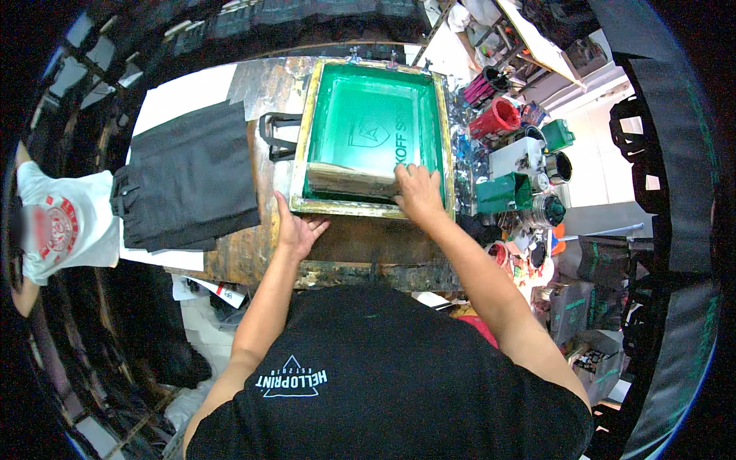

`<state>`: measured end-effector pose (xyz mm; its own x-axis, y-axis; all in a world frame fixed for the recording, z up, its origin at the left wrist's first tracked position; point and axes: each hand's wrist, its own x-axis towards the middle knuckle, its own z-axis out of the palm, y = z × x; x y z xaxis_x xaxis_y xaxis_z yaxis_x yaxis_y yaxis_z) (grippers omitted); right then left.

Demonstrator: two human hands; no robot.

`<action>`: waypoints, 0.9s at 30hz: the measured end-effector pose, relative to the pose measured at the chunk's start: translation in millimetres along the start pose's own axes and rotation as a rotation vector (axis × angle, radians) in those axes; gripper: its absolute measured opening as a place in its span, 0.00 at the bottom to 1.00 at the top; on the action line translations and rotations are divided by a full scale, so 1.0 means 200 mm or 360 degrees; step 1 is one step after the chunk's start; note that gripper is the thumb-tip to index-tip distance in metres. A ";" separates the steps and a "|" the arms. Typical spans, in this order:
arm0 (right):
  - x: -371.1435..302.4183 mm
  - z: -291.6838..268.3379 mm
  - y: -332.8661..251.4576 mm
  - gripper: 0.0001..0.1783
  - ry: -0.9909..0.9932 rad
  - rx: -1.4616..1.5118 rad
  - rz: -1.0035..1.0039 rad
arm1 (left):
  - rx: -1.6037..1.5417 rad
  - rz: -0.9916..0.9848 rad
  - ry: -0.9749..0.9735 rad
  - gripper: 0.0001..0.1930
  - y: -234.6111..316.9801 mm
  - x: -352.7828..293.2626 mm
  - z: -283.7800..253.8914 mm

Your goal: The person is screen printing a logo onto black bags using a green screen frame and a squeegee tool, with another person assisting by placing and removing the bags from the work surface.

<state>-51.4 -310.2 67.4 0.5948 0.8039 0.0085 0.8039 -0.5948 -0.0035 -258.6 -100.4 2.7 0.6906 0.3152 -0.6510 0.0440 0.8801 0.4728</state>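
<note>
The right hand (420, 193) grips the right end of a long, flat-sided squeegee (349, 182) with a pale, worn upper edge, which lies across the lower part of a rectangular frame (349, 209) on the counter (368, 245). The frame's rim is rough and yellowish with stains; the glossy green mesh (345, 100) inside carries a crest outline and lettering. The left hand (301, 230) is loose, palm up and fingers spread, just beside the frame's lower left corner; whether it touches cannot be told. Matte, creased black fabric (192, 176) lies flat to the left. To the right stand a round red tub (484, 123), smeared red, and a boxy green container (494, 196), contents unclear. Further down, an open box (602, 376) holds small dark pieces (592, 359).
</note>
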 end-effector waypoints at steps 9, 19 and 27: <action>0.26 0.13 0.12 0.22 0.0288 -0.0085 0.0075 | 0.0142 0.0042 -0.0007 0.61 0.01 -0.02 0.05; 0.95 0.29 0.51 0.40 0.0206 -0.0181 0.0038 | 0.0155 -0.0045 -0.0007 0.58 0.02 -0.02 0.05; 1.50 0.35 0.78 0.37 0.0165 0.0041 -0.0034 | 0.0160 -0.0176 0.0087 0.60 0.03 0.03 0.04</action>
<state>251.7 -161.6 -0.9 0.5754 0.8101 0.1125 0.8168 -0.5763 -0.0277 -248.2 -97.1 7.0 0.6373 0.2395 -0.7324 0.1917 0.8713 0.4518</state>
